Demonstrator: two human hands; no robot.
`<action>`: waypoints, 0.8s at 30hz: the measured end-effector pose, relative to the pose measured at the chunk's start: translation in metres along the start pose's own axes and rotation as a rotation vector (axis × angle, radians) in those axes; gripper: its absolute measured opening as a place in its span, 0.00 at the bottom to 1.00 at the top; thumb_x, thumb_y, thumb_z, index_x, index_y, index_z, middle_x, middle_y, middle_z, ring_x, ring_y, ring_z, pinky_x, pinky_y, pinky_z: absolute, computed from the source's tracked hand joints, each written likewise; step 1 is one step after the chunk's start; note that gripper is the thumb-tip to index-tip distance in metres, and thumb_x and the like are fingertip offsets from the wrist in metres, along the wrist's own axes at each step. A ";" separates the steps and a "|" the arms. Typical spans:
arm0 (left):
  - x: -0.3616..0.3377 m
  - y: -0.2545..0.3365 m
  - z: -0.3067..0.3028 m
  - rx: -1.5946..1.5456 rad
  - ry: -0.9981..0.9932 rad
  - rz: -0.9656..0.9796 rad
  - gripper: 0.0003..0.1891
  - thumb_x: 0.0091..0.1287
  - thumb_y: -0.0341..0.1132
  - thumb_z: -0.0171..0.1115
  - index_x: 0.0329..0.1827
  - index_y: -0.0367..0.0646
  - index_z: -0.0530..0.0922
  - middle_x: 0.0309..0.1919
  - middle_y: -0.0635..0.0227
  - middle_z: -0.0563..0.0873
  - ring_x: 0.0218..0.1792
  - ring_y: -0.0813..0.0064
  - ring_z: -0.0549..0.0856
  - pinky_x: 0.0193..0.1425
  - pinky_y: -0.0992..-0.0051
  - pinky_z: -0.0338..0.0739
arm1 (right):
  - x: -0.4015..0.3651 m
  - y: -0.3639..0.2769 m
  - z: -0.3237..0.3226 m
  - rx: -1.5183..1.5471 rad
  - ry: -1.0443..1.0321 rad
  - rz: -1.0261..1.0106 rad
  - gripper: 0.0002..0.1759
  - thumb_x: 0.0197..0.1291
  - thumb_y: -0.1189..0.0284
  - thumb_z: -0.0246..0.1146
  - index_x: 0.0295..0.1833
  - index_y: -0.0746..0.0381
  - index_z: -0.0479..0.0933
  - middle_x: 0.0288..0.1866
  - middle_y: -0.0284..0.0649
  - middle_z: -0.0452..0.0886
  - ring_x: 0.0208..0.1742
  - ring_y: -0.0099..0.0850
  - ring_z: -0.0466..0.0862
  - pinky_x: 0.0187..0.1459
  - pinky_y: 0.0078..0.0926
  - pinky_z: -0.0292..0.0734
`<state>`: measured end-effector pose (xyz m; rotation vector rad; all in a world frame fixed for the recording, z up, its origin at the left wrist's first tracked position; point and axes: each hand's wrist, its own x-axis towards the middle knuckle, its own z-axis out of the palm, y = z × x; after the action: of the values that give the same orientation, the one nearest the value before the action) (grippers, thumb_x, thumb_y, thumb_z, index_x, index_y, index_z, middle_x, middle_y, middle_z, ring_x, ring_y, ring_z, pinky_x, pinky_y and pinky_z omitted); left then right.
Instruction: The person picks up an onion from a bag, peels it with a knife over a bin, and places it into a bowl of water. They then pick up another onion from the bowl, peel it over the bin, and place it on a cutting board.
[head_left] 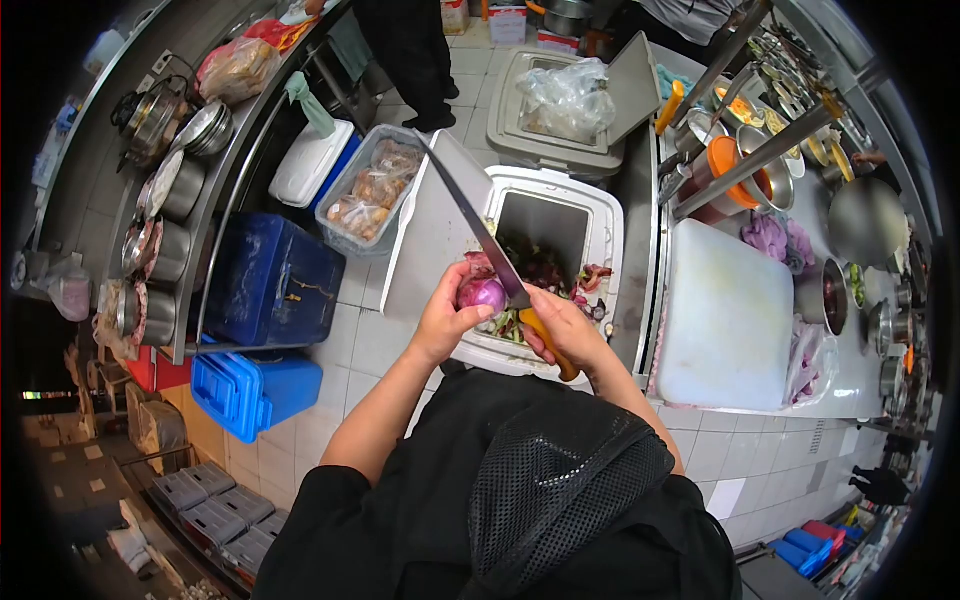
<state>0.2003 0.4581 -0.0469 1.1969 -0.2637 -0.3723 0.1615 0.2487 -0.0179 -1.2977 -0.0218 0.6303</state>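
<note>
My left hand (pixel 440 318) is wrapped round a purple-red onion (pixel 482 292), with a loose piece of skin at its upper side. In my right hand (pixel 568 335) is a large knife (pixel 470 215) with a long blade and a yellow-orange handle (pixel 545 345). Its blade points up and to the left, the part near the handle beside the onion. Both hands are over an open white bin (pixel 608 215) that holds onion skins and vegetable scraps (pixel 540 262). The exact contact between blade and onion is hard to make out.
A white cutting board (pixel 725 315) lies on the steel counter at right. A clear tub of bagged food (pixel 372 190), a dark blue box (pixel 270 280) and a light blue bin (pixel 255 392) stand at left. Behind is another bin (pixel 555 150); a person's dark-trousered legs (pixel 405 60) are beyond.
</note>
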 end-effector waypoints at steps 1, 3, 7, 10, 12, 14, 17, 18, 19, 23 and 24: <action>0.001 0.000 -0.001 0.000 -0.002 0.003 0.33 0.58 0.36 0.68 0.65 0.38 0.65 0.59 0.63 0.74 0.61 0.73 0.74 0.68 0.72 0.66 | 0.001 -0.002 0.000 -0.003 0.001 -0.002 0.31 0.75 0.50 0.43 0.76 0.53 0.59 0.19 0.32 0.68 0.14 0.19 0.66 0.17 0.18 0.64; 0.001 -0.001 -0.002 0.006 0.008 0.026 0.34 0.58 0.35 0.67 0.66 0.36 0.64 0.61 0.59 0.73 0.64 0.68 0.74 0.69 0.70 0.67 | 0.001 -0.004 -0.001 -0.117 0.011 -0.039 0.31 0.75 0.50 0.44 0.76 0.53 0.60 0.18 0.32 0.68 0.14 0.19 0.65 0.16 0.18 0.63; -0.002 0.008 0.004 -0.131 -0.050 -0.036 0.35 0.56 0.32 0.66 0.68 0.38 0.62 0.62 0.58 0.73 0.65 0.64 0.74 0.70 0.60 0.69 | 0.013 0.008 -0.017 -0.170 0.153 -0.027 0.31 0.75 0.51 0.45 0.76 0.54 0.59 0.18 0.31 0.68 0.13 0.19 0.65 0.16 0.18 0.63; 0.000 0.009 0.004 -0.279 -0.038 0.005 0.33 0.57 0.35 0.63 0.67 0.38 0.63 0.63 0.55 0.72 0.65 0.59 0.74 0.71 0.54 0.68 | 0.014 0.008 -0.018 -0.156 0.204 -0.001 0.31 0.76 0.52 0.45 0.77 0.55 0.56 0.18 0.33 0.69 0.14 0.20 0.66 0.16 0.19 0.63; 0.007 0.003 -0.001 -0.389 0.020 0.005 0.31 0.58 0.37 0.61 0.66 0.40 0.65 0.64 0.56 0.73 0.66 0.60 0.73 0.72 0.54 0.66 | 0.013 0.008 -0.004 -0.114 0.219 -0.004 0.31 0.76 0.52 0.44 0.77 0.55 0.56 0.19 0.33 0.69 0.14 0.20 0.66 0.17 0.18 0.63; 0.010 -0.001 0.000 -0.430 0.054 0.025 0.30 0.58 0.38 0.60 0.65 0.40 0.66 0.63 0.56 0.73 0.66 0.62 0.73 0.72 0.56 0.66 | 0.010 0.004 0.010 -0.014 0.183 -0.003 0.32 0.76 0.50 0.44 0.77 0.55 0.56 0.21 0.35 0.70 0.15 0.20 0.67 0.18 0.18 0.64; 0.012 -0.009 0.003 -0.471 0.089 0.052 0.28 0.62 0.39 0.58 0.65 0.40 0.67 0.62 0.59 0.74 0.65 0.64 0.74 0.71 0.61 0.65 | 0.012 0.005 0.018 0.110 0.074 0.040 0.31 0.76 0.50 0.43 0.77 0.54 0.57 0.22 0.34 0.71 0.16 0.20 0.67 0.18 0.17 0.64; 0.012 -0.011 0.002 -0.470 0.093 0.065 0.26 0.65 0.40 0.57 0.65 0.40 0.67 0.61 0.60 0.75 0.64 0.66 0.73 0.71 0.64 0.65 | 0.011 0.005 0.017 0.109 0.075 0.040 0.31 0.76 0.50 0.43 0.77 0.54 0.57 0.22 0.34 0.71 0.16 0.20 0.67 0.18 0.17 0.64; 0.011 -0.016 0.000 -0.470 0.093 0.068 0.26 0.65 0.40 0.57 0.65 0.40 0.67 0.61 0.60 0.75 0.64 0.66 0.73 0.71 0.64 0.65 | 0.010 0.004 0.016 0.100 0.081 0.041 0.31 0.76 0.49 0.42 0.76 0.53 0.58 0.22 0.34 0.71 0.16 0.20 0.67 0.18 0.17 0.64; 0.005 -0.027 -0.013 -0.261 0.020 -0.060 0.29 0.73 0.52 0.54 0.68 0.41 0.65 0.58 0.66 0.76 0.58 0.72 0.75 0.64 0.71 0.68 | 0.008 -0.005 0.010 0.049 0.092 0.024 0.31 0.76 0.48 0.40 0.76 0.51 0.60 0.22 0.33 0.70 0.16 0.20 0.67 0.18 0.18 0.65; 0.002 -0.025 -0.015 -0.236 0.001 -0.131 0.27 0.72 0.48 0.55 0.68 0.41 0.65 0.56 0.66 0.76 0.55 0.74 0.76 0.59 0.73 0.71 | 0.007 -0.006 0.008 -0.008 0.074 0.004 0.30 0.76 0.48 0.40 0.76 0.51 0.60 0.21 0.33 0.70 0.16 0.20 0.67 0.18 0.18 0.65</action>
<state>0.2043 0.4621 -0.0757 0.9839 -0.1365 -0.5031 0.1671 0.2580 -0.0130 -1.3286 0.0387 0.5859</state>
